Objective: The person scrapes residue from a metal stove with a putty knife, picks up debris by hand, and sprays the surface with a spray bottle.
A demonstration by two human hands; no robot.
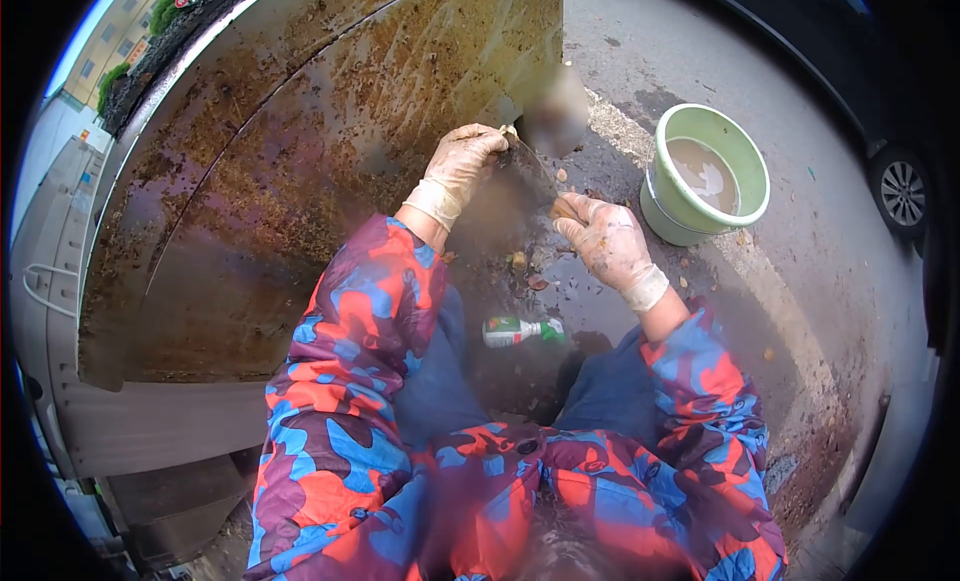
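Note:
My right hand point(610, 243), in a thin soiled glove, grips the brownish handle of what looks like a scraper point(532, 171). Its dark, flat blade points up and left toward my other hand. My left hand point(462, 169), gloved too, is closed with thumb and fingers pinched at the blade's far end. A small pale bit point(510, 135) shows at those fingertips; what it is cannot be made out. Beside my left hand rises a large metal panel point(300, 151), crusted with rust and brown dirt. Haze blurs the area just below the blade.
A pale green bucket point(664, 203) of murky water stands at the right. A green and white bottle point(522, 331) lies on the wet ground between my legs, near scattered debris. A dark car point(896, 186) is at the far right. Grey metal bodywork point(170, 421) borders the left.

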